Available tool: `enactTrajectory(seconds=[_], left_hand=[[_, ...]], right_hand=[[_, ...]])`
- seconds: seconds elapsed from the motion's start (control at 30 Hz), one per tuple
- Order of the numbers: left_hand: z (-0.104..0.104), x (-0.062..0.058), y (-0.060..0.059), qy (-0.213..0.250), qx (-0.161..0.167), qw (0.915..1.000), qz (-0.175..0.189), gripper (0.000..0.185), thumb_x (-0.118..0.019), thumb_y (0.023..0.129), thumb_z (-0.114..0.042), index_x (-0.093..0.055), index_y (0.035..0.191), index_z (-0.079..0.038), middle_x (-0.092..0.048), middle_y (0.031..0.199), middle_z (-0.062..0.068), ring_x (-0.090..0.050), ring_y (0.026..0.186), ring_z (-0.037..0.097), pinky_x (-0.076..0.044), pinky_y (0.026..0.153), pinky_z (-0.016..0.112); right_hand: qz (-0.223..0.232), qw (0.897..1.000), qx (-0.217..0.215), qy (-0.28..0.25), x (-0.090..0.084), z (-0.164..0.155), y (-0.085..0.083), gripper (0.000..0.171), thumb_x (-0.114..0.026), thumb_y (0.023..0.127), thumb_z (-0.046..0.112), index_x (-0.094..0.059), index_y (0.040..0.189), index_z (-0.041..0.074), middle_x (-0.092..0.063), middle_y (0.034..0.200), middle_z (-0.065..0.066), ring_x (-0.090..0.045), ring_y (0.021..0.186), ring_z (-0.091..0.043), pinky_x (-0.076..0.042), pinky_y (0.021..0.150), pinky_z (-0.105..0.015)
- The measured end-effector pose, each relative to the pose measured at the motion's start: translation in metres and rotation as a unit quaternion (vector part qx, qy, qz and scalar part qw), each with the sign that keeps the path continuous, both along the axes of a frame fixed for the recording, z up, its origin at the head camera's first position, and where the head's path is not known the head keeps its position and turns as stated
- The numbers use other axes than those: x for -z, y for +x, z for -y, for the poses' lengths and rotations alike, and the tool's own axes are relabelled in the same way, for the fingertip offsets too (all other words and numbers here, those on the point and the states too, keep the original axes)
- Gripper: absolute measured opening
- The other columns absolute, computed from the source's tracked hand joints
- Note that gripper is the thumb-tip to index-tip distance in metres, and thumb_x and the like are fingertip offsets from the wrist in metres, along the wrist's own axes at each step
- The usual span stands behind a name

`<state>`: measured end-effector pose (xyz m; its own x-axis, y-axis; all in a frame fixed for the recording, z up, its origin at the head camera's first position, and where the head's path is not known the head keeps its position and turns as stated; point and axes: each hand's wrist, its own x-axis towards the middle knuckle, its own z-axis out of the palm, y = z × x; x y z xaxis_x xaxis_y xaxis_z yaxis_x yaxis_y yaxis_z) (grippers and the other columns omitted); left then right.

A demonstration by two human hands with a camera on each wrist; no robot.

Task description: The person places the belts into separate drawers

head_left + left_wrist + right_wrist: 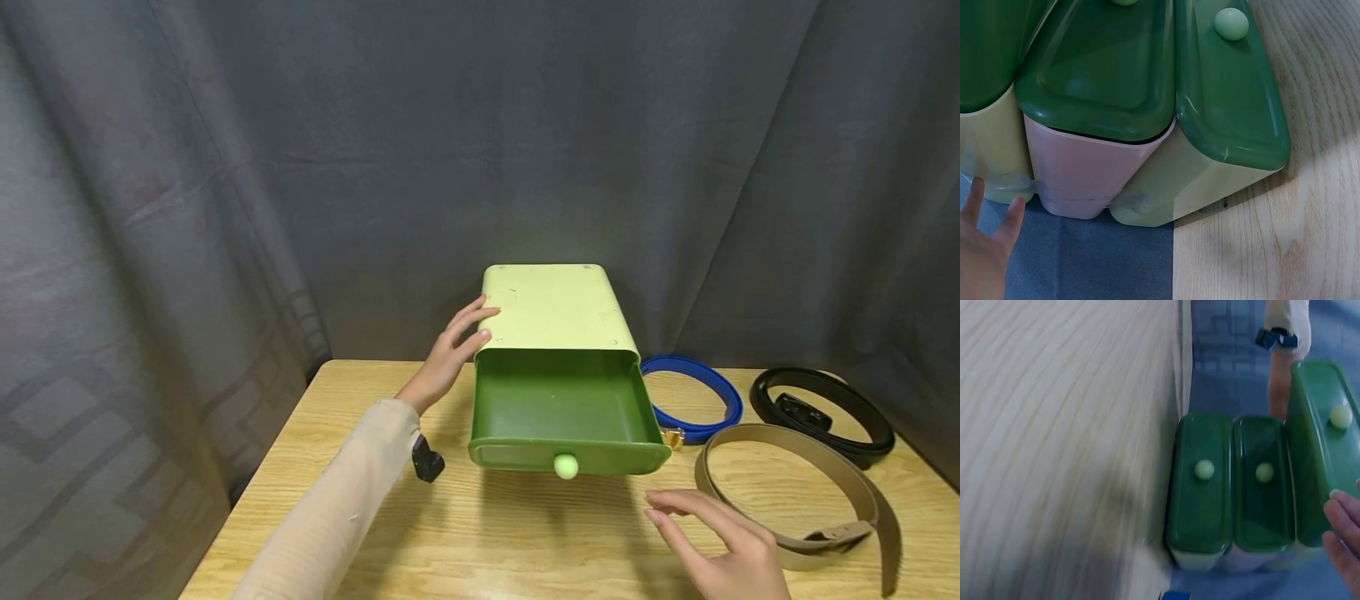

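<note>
A stacked drawer unit (555, 304) with a pale yellow-green top stands toward the back of the table. Its top green drawer (558, 400) is pulled out, and the inside looks bare. My left hand (450, 354) rests its fingers on the unit's upper left edge; in the left wrist view its fingertips lie along the pale side wall. Below and to the right of the round knob (566, 467), my right hand (723, 533) hovers with thumb and fingers lightly bent, holding nothing. Two lower drawers (1263, 487) are closed in the right wrist view.
Right of the unit lie a coiled blue belt (731, 400), a black belt (862, 400) and a tan belt (817, 454), the tan one nearest my right hand. A grey curtain (420, 167) hangs behind the wooden table (292, 467).
</note>
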<state>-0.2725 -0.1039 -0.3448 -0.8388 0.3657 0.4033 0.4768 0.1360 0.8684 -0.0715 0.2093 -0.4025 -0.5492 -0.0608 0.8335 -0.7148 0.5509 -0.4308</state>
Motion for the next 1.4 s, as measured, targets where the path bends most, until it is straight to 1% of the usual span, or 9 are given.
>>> enactTrajectory(seconds=[0.07,0.2,0.37,0.53,0.7,0.97,1.03,1.27,1.4], left_hand=[[0.000,0.000,0.000,0.001,0.003,1.0000,-0.001,0.042,-0.049,0.105,-0.020,-0.049,0.146,-0.010,-0.018,0.164,-0.002,-0.011,0.150,0.020,-0.015,0.116,0.060],[-0.001,0.000,-0.001,-0.001,0.005,1.0000,-0.003,0.042,-0.048,0.105,-0.020,-0.049,0.146,-0.009,-0.017,0.164,0.000,-0.011,0.150,0.020,-0.016,0.116,0.061],[0.000,0.001,-0.002,-0.003,-0.002,1.0000,-0.007,0.041,-0.050,0.105,-0.023,-0.052,0.144,-0.015,-0.021,0.163,-0.005,-0.014,0.149,0.016,-0.018,0.115,0.060],[0.000,0.001,-0.003,-0.003,-0.006,1.0000,-0.008,0.041,-0.051,0.104,-0.024,-0.052,0.144,-0.016,-0.021,0.162,-0.006,-0.016,0.148,0.015,-0.018,0.116,0.057],[0.001,-0.001,-0.003,-0.003,-0.002,1.0000,-0.001,0.042,-0.049,0.105,-0.020,-0.049,0.146,-0.009,-0.018,0.164,-0.001,-0.013,0.149,0.020,-0.016,0.117,0.057],[-0.001,-0.026,0.022,-0.008,0.015,0.9998,0.012,0.043,-0.047,0.105,-0.012,-0.045,0.145,0.002,-0.014,0.164,0.014,-0.010,0.150,0.028,-0.017,0.116,0.060],[-0.001,-0.027,0.023,-0.009,0.015,0.9998,0.012,0.043,-0.047,0.105,-0.013,-0.046,0.145,0.002,-0.015,0.164,0.014,-0.010,0.150,0.028,-0.017,0.116,0.060],[0.000,-0.002,0.000,-0.001,0.007,0.9999,0.010,0.043,-0.048,0.105,-0.018,-0.047,0.146,-0.005,-0.015,0.165,0.004,-0.009,0.150,0.023,-0.013,0.116,0.062],[0.000,0.003,-0.003,-0.001,-0.002,1.0000,0.005,0.041,-0.049,0.105,-0.022,-0.050,0.145,-0.012,-0.019,0.163,-0.005,-0.012,0.149,0.017,-0.016,0.116,0.060]], right_hand=[[0.013,1.000,0.008,0.007,0.001,-0.007,0.002,0.017,-0.082,0.083,0.016,-0.077,0.097,0.007,-0.074,0.089,-0.002,-0.066,0.084,0.000,-0.049,0.075,-0.009],[0.041,0.998,0.027,0.025,0.000,-0.020,0.006,0.041,-0.085,0.065,-0.012,-0.076,0.100,0.008,-0.073,0.091,0.000,-0.065,0.085,0.002,-0.049,0.078,-0.009],[0.065,0.996,0.047,0.033,0.001,-0.035,0.009,0.053,-0.080,0.059,-0.024,-0.076,0.101,0.007,-0.073,0.093,0.001,-0.064,0.089,0.005,-0.048,0.080,-0.007],[0.078,0.993,0.074,0.045,0.005,-0.048,0.009,0.055,-0.080,0.058,-0.025,-0.076,0.102,0.007,-0.072,0.095,0.005,-0.062,0.090,0.008,-0.046,0.081,-0.006],[0.078,0.992,0.083,0.061,0.010,-0.063,0.008,0.057,-0.080,0.056,-0.025,-0.076,0.103,0.006,-0.071,0.099,0.008,-0.058,0.096,0.012,-0.044,0.085,-0.005],[0.114,0.981,0.140,0.071,0.014,-0.087,0.009,0.055,-0.084,0.057,-0.020,-0.076,0.101,0.011,-0.064,0.098,0.023,-0.053,0.091,0.018,-0.044,0.074,-0.003],[0.116,0.979,0.150,0.078,0.016,-0.096,0.008,0.054,-0.085,0.056,-0.018,-0.076,0.101,0.011,-0.063,0.098,0.025,-0.051,0.090,0.019,-0.043,0.072,-0.002],[0.105,0.978,0.144,0.107,0.023,-0.120,0.003,0.052,-0.087,0.055,-0.013,-0.076,0.101,0.010,-0.060,0.103,0.029,-0.048,0.094,0.022,-0.041,0.073,-0.001],[0.097,0.977,0.138,0.127,0.025,-0.130,0.001,0.055,-0.088,0.052,-0.011,-0.076,0.101,0.010,-0.060,0.103,0.029,-0.047,0.095,0.023,-0.040,0.074,-0.001]])
